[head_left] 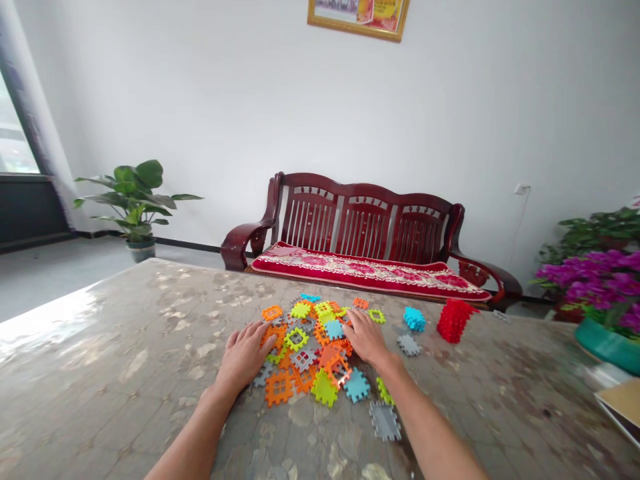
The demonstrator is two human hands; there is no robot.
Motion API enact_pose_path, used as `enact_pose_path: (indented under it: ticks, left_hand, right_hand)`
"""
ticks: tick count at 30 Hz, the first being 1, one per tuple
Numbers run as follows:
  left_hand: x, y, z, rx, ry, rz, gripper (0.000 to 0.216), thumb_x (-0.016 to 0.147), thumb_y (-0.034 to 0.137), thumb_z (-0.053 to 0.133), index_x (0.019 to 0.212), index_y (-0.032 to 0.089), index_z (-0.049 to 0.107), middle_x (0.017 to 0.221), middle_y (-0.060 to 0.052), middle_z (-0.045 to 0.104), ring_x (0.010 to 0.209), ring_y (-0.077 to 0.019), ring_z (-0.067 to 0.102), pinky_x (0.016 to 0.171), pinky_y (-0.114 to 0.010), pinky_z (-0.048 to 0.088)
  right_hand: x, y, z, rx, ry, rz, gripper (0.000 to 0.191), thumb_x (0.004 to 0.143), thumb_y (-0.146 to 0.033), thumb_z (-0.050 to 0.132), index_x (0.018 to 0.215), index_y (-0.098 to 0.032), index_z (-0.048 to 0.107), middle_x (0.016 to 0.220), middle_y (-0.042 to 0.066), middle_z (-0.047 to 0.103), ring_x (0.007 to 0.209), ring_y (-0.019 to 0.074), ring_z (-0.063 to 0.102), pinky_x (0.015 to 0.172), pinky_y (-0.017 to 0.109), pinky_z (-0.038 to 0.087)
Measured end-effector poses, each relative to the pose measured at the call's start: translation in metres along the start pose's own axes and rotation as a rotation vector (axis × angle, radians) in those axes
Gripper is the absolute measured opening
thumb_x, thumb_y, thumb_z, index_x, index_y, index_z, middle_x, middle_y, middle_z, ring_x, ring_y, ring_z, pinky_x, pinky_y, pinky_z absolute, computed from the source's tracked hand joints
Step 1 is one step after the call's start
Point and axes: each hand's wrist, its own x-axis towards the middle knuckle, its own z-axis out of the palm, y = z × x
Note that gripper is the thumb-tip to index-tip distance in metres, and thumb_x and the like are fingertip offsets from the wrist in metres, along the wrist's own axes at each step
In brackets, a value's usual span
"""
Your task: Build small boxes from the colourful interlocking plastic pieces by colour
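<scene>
A loose pile of square plastic interlocking tiles in orange, lime green, blue and grey lies on the patterned table [165,373]. My left hand [246,352] rests palm down at the pile's left edge, fingers stretched over an orange tile [279,388] group. On the other side, my right hand [366,337] is open, its fingertips by a blue tile [333,329]. A lime green tile [325,388], another blue tile [357,385] and a grey tile [385,421] lie nearer me. What is under both palms is hidden.
Right of the pile stand a red tile stack [454,321] and a small blue stack [414,319], with a grey tile [409,345] close by. A teal flower pot [607,345] stands at the table's right. Behind the table is a wooden bench [363,227].
</scene>
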Motion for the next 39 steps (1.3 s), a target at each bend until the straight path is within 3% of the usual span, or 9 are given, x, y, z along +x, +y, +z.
enact_pose_path:
  ticks: [5, 8, 11, 14, 18, 24, 32, 35, 39]
  left_hand:
    - [0.0, -0.001, 0.001, -0.013, 0.008, 0.004, 0.047, 0.094, 0.043, 0.036, 0.134, 0.027, 0.056, 0.143, -0.008, 0.054, 0.135, -0.0251, 0.043, 0.113, -0.047, 0.024]
    - [-0.001, 0.0, 0.0, -0.016, 0.007, -0.001, 0.047, 0.094, 0.043, 0.036, 0.134, 0.027, 0.055, 0.143, -0.007, 0.054, 0.135, -0.025, 0.043, 0.113, -0.047, 0.024]
    - [-0.001, 0.001, -0.001, -0.013, -0.005, -0.01, 0.047, 0.094, 0.043, 0.036, 0.134, 0.027, 0.055, 0.144, -0.007, 0.053, 0.136, -0.0252, 0.042, 0.114, -0.048, 0.024]
    - [0.0, 0.001, -0.001, -0.01, -0.019, -0.015, 0.047, 0.095, 0.043, 0.036, 0.135, 0.026, 0.054, 0.144, -0.007, 0.052, 0.137, -0.0254, 0.041, 0.114, -0.048, 0.023]
    - [-0.001, 0.002, -0.003, -0.002, -0.03, -0.015, 0.047, 0.095, 0.043, 0.036, 0.135, 0.026, 0.054, 0.144, -0.007, 0.052, 0.136, -0.0252, 0.042, 0.114, -0.047, 0.024]
    - [-0.001, 0.004, -0.005, 0.007, -0.032, -0.018, 0.047, 0.095, 0.043, 0.036, 0.135, 0.026, 0.053, 0.144, -0.007, 0.052, 0.136, -0.0243, 0.042, 0.115, -0.047, 0.023]
    - [0.0, 0.0, 0.001, -0.008, -0.009, -0.001, 0.048, 0.095, 0.043, 0.036, 0.135, 0.026, 0.054, 0.144, -0.007, 0.052, 0.136, -0.0257, 0.042, 0.114, -0.048, 0.024]
    - [0.001, -0.001, 0.002, -0.008, -0.01, 0.001, 0.047, 0.094, 0.042, 0.036, 0.134, 0.025, 0.055, 0.144, -0.007, 0.052, 0.136, -0.0255, 0.042, 0.114, -0.048, 0.024]
    - [0.002, -0.003, 0.003, -0.008, -0.011, -0.003, 0.048, 0.094, 0.042, 0.036, 0.135, 0.025, 0.055, 0.144, -0.007, 0.052, 0.136, -0.025, 0.042, 0.114, -0.048, 0.023]
  right_hand:
    - [-0.011, -0.026, 0.009, 0.03, -0.064, -0.099, 0.042, 0.094, -0.036, 0.042, 0.132, -0.025, 0.057, 0.143, 0.006, 0.052, 0.133, 0.0218, 0.044, 0.113, 0.041, 0.026]
    - [-0.016, -0.03, 0.008, 0.126, -0.058, -0.167, 0.035, 0.093, -0.033, 0.044, 0.121, -0.028, 0.065, 0.135, 0.002, 0.06, 0.126, 0.0176, 0.052, 0.108, 0.032, 0.035]
    - [-0.008, -0.02, 0.004, 0.12, 0.024, -0.021, 0.034, 0.09, -0.022, 0.043, 0.112, -0.028, 0.069, 0.122, 0.0, 0.067, 0.115, 0.0158, 0.059, 0.1, 0.028, 0.042]
    - [0.007, -0.004, 0.0, 0.048, 0.096, 0.124, 0.043, 0.084, -0.013, 0.045, 0.12, -0.025, 0.064, 0.125, 0.004, 0.066, 0.116, 0.0207, 0.057, 0.101, 0.034, 0.041]
    - [0.024, 0.008, 0.001, 0.002, 0.066, 0.109, 0.052, 0.075, -0.017, 0.057, 0.127, -0.024, 0.059, 0.131, 0.006, 0.062, 0.12, 0.0252, 0.054, 0.102, 0.037, 0.038]
    - [0.032, 0.008, 0.005, -0.009, 0.036, 0.108, 0.056, 0.068, -0.025, 0.065, 0.123, -0.027, 0.061, 0.119, 0.006, 0.068, 0.11, 0.0272, 0.059, 0.094, 0.038, 0.042]
    - [0.021, 0.002, 0.012, 0.148, 0.223, 0.072, 0.056, 0.068, -0.007, 0.057, 0.121, -0.024, 0.063, 0.12, 0.007, 0.063, 0.108, 0.0216, 0.059, 0.095, 0.031, 0.043]
    - [0.015, 0.005, 0.013, 0.267, 0.309, 0.054, 0.044, 0.073, -0.009, 0.053, 0.111, -0.025, 0.068, 0.113, 0.004, 0.067, 0.106, 0.0182, 0.061, 0.094, 0.028, 0.045]
    - [0.005, 0.031, 0.007, 0.418, 0.454, 0.127, 0.041, 0.078, -0.022, 0.048, 0.115, -0.018, 0.066, 0.11, 0.008, 0.07, 0.1, 0.0209, 0.064, 0.089, 0.034, 0.05]
